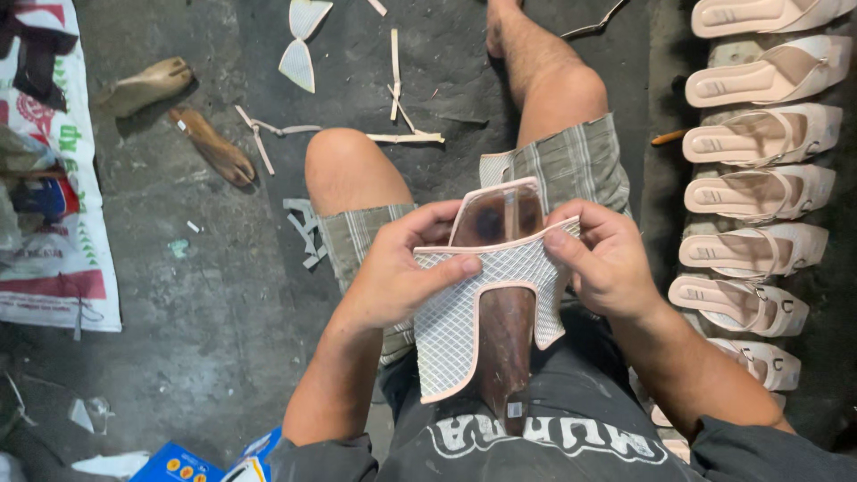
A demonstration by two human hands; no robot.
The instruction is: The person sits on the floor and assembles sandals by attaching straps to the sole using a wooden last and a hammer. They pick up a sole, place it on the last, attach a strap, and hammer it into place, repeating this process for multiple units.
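Tension is what counts as you stretch the white mesh upper (464, 303) over the brown shoe last (504, 335) on your lap: keep your left hand (397, 272) and right hand (607, 263) pinched on its top edge, pulling evenly so it sits centred.

Both hands (402, 272) (607, 263) close together, fingers (451, 268) curled, gripping.

I see a dark, stained concrete floor (205, 295), dull under flat light. Pale strips (402, 116) and offcuts lie scattered across it. Two wooden lasts (178, 107) lie near a printed sack (54, 223) at the left edge. Along the right, a row of pale sandals (759, 192) runs top to bottom.
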